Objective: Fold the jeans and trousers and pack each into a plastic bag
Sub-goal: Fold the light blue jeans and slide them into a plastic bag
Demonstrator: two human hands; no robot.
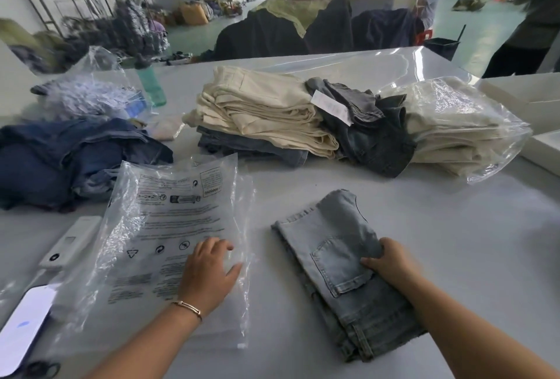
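right hand (391,263): grips the right edge of the folded light-blue jeans (342,269), thumb on top by the back pocket, fingers curled over the fold.
left hand (209,272): flat, fingers spread, pressing on the plastic bag (169,227); holds nothing; bracelet at wrist.
jeans: folded, lying on the white table (454,242), just right of the bag, not in it.
plastic bag: flat on table, printed warning text, on top of more clear bags.
behind: stack of cream trousers (263,108) over grey denim, dark grey jeans (369,124) with a white tag beside it, bagged cream trousers (454,124) further right.
left side: heap of dark blue jeans (66,160), white device (69,242), phone (24,330) at edge, green bottle (150,84) far back.
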